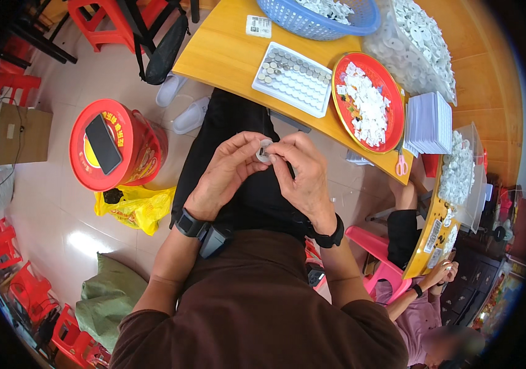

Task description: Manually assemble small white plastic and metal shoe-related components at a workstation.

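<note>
Over my lap, a small round white plastic piece [263,151] with a dark spot inside is pinched between the fingers of my left hand [229,169]. My right hand [305,166] is closed too, with thumb and fingertips pressed on the right side of that piece. Whether the right fingers hold a second small part is too small to tell. Beyond my hands, on the table, lies a white tray [315,106] with round pockets, its far part filled with silver button cells [275,64]. Right of it, a red round tray [388,83] carries a heap of small white parts [366,101].
On the wooden table [213,52] stand a blue basket [337,29], a clear bag of white parts [420,43], a stack of white trays [429,123] and pink scissors [401,165]. Left, a red bucket [146,144] bears a phone [103,144]. A co-worker's hands [444,272] work at right.
</note>
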Motion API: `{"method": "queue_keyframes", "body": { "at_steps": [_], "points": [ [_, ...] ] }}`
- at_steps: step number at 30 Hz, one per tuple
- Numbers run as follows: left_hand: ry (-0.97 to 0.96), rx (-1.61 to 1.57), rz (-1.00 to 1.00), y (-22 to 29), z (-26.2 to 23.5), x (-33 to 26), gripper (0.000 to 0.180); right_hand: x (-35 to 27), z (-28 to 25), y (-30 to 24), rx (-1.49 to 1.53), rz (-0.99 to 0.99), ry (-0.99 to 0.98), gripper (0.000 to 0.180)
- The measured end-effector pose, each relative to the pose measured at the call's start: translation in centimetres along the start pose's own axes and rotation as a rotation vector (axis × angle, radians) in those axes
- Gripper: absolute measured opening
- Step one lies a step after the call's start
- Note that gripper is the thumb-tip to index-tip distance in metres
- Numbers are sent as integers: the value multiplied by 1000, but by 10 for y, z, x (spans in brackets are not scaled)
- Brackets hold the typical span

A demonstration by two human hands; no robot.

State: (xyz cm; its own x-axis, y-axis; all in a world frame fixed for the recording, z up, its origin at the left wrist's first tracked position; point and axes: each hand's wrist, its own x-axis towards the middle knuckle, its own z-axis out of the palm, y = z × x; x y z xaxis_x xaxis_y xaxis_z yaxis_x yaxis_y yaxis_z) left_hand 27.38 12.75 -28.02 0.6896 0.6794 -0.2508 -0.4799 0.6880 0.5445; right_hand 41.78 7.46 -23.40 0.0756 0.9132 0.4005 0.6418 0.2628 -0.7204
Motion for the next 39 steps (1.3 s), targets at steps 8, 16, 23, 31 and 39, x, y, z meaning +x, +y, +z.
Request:
{"method": "queue_keyframes", "body": {
  "at_steps": [8, 16, 23, 31, 39],
  "points": [
    [-29, -40, 0, 6, -1, -4, 23, 31, -25, -8, 17, 85, 20, 16],
    [-3, -43, 12, 9, 0, -13, 25, 86, -4, 32, -189, 72, 135, 7],
    [-8, -54, 10, 15, -4, -18, 25, 100, 16, 35, -286, 131, 132, 6],
    [5, -63, 20, 18, -11, -15, 25, 105, 24, 34, -231, 151, 114, 4],
    [19, -62, 10, 17, -14, -10, 24, 62, 7, 0, 94, 198, 106, 8]
  ]
}}
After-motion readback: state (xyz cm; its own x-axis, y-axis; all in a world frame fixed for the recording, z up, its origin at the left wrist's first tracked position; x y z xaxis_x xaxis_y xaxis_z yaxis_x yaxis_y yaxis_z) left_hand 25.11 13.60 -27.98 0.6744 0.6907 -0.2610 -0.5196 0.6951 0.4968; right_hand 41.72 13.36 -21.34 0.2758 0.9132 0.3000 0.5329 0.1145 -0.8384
